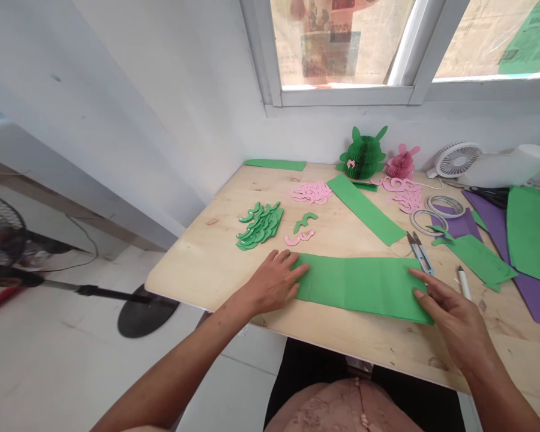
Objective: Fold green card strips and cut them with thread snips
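A wide green paper strip (360,285) with faint crease lines lies near the table's front edge. My left hand (276,282) rests on its left end with the fingers spread. At the strip's right end, my right hand (454,315) holds the edge between thumb and fingers. Just beyond the strip are blue snips (423,255), and a white marker (464,282) lies beside my right hand. Farther back are a narrower green strip (366,210), a stack of green cutouts (260,226) and a few loose green (305,222) and pink (299,237) pieces.
Pink cutouts (312,192), tape rolls (444,206), green and purple sheets (533,300) and black-handled scissors (490,195) lie on the wooden table (184,264). Green (364,157) and pink (402,163) paper figures and a small white fan (458,159) stand by the wall.
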Motion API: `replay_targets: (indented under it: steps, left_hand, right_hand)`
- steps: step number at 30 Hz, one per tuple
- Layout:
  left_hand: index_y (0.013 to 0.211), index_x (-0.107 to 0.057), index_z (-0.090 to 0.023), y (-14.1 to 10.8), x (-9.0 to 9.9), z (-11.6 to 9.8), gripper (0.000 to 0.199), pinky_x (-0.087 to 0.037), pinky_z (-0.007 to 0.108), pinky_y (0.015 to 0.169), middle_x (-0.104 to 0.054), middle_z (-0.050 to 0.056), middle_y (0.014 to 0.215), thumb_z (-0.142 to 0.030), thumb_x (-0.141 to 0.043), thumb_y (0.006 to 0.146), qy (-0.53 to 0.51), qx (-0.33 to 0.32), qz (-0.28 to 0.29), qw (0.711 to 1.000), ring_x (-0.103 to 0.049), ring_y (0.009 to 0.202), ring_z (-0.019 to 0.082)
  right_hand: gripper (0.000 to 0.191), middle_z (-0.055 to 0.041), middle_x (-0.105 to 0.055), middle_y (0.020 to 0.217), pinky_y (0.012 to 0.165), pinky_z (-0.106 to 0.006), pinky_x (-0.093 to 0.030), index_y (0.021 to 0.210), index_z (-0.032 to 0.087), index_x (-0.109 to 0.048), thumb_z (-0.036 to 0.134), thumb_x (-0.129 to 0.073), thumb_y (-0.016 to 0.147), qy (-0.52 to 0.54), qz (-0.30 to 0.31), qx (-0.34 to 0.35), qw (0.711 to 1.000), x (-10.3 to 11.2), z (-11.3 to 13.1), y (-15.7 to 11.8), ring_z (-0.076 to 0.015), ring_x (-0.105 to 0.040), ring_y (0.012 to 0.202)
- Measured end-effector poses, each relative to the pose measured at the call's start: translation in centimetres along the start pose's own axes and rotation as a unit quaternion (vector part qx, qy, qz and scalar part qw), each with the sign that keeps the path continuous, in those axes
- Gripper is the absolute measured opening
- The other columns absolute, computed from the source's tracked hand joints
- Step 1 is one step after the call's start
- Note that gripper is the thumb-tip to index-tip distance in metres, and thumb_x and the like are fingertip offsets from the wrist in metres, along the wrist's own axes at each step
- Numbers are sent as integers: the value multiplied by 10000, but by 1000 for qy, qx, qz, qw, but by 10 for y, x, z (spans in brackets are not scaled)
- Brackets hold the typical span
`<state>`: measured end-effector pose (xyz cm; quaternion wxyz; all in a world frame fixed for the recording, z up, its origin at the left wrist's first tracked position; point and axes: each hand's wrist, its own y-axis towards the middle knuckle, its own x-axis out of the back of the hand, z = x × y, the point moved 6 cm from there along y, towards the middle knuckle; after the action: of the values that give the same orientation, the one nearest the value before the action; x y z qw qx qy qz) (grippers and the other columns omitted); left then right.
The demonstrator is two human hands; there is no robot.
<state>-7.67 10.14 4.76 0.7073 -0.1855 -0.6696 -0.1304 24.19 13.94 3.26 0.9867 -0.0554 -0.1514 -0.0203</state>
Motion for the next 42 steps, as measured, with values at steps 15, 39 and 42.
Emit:
replay_targets:
  steps: [15, 39, 42]
  left_hand:
    - [1341, -468, -255, -7, -13, -6, 533, -262, 508, 1075, -455, 117, 1390, -524, -470, 881, -39, 56, -40, 997, -381, 1299, 315]
    - [1401, -413, -278, -9, -26, -4, 587, -240, 537, 1113, -384, 99, 1479, -522, -501, 874, -80, 78, -39, 993, -287, 1388, 317]
    - [1406, -409, -272, -9, -27, -4, 594, -239, 537, 1115, -366, 107, 1489, -519, -502, 874, -88, 81, -35, 992, -277, 1394, 317]
  right_hand:
    - [507, -35, -712, 882, 573, -223, -519, 1109, 252, -726, 471, -738, 651, -18, -39, -39, 998, 3, -4, -19, -215, -634, 830]
    - [516, -12, -699, 736, 526, -201, -521, 1131, 236, -717, 491, -718, 683, -24, -34, -47, 998, 7, -24, -28, -166, -627, 652]
    - [542, -14, -701, 730, 440, -188, -482, 1151, 242, -707, 510, -712, 680, -31, -28, -64, 997, 6, -24, -29, -169, -621, 630]
